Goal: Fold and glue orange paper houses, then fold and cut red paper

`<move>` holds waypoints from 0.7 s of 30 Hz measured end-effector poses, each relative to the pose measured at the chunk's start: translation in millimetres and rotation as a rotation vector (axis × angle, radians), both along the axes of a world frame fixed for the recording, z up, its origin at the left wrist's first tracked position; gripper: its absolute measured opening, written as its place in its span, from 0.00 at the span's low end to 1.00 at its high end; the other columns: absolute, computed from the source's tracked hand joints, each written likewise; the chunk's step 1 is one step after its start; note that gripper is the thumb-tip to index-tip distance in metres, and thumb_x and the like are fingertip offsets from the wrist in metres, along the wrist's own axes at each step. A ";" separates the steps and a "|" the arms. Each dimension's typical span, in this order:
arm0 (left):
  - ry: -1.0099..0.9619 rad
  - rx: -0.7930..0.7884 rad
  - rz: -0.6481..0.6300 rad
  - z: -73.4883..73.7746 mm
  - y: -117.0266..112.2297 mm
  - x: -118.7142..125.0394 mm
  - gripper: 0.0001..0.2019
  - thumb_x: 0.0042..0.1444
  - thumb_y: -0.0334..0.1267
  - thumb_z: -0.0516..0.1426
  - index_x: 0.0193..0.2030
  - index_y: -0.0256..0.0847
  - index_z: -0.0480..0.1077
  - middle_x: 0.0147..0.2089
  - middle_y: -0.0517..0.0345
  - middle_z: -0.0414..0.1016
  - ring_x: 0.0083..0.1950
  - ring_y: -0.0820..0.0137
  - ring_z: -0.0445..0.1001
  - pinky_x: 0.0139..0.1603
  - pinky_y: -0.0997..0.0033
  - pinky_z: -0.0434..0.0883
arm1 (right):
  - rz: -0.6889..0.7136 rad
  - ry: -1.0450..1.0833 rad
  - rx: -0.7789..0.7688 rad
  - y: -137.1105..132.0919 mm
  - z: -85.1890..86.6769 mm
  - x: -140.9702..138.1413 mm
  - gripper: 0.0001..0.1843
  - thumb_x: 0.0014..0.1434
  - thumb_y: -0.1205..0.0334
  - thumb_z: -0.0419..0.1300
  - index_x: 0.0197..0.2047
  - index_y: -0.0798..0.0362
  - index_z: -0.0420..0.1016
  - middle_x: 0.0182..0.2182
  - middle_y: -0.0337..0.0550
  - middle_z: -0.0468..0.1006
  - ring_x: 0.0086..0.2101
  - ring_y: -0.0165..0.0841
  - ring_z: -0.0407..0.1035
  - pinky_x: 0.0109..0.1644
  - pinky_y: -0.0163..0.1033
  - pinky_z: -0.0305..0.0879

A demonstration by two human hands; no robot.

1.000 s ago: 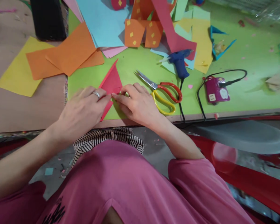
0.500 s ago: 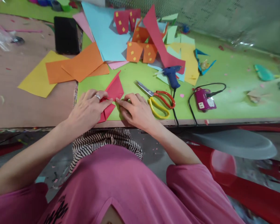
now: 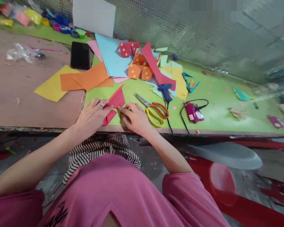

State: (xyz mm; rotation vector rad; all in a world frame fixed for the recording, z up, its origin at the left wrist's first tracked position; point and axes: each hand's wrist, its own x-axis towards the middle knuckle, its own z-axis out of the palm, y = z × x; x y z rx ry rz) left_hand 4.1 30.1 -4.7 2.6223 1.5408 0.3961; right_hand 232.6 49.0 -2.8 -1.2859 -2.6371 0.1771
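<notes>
A piece of folded red paper (image 3: pixel 117 100) lies on the green tabletop near the front edge, with creases and a pointed upper corner. My left hand (image 3: pixel 92 114), with a ring on one finger, is closed over its left side, thumb and fingers pressing the fold. Part of the paper is hidden under that hand. At the paper's right edge, the index fingertip of my right hand (image 3: pixel 135 117) touches it; the thumb is apart and the other fingers are bent. Just right of that hand lie scissors (image 3: pixel 153 108) with one orange and one yellow handle, blades partly apart.
Behind the scissors lies a blue glue gun (image 3: pixel 165 92), its cord running over the front edge. A purple power box (image 3: pixel 194 113) sits to the right. Orange paper (image 3: pixel 92 77), yellow paper (image 3: pixel 53 84), light blue paper (image 3: pixel 111 60) and a black tablet-like device (image 3: pixel 80 55) lie further back.
The camera view has tilted up, showing more of the table's back and the mesh panel. Both hands keep nearly the same place on the red paper.
</notes>
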 end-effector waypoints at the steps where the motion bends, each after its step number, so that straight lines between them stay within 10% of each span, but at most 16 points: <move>1: 0.009 -0.001 -0.001 0.1 0.3 -0.8 0.24 0.67 0.28 0.47 0.63 0.41 0.76 0.62 0.37 0.76 0.57 0.47 0.73 0.53 0.44 0.73 | 0.000 0.001 -0.002 0.0 0.4 0.0 0.22 0.72 0.60 0.53 0.63 0.50 0.78 0.50 0.53 0.77 0.46 0.43 0.65 0.49 0.48 0.65; 21: 0.066 -0.025 0.064 4.8 3.8 -7.6 0.24 0.67 0.29 0.45 0.59 0.46 0.78 0.63 0.47 0.77 0.59 0.49 0.72 0.54 0.45 0.72 | -0.014 0.111 -0.052 2.4 -3.6 1.7 0.22 0.70 0.60 0.55 0.63 0.50 0.78 0.51 0.53 0.77 0.47 0.42 0.67 0.51 0.48 0.66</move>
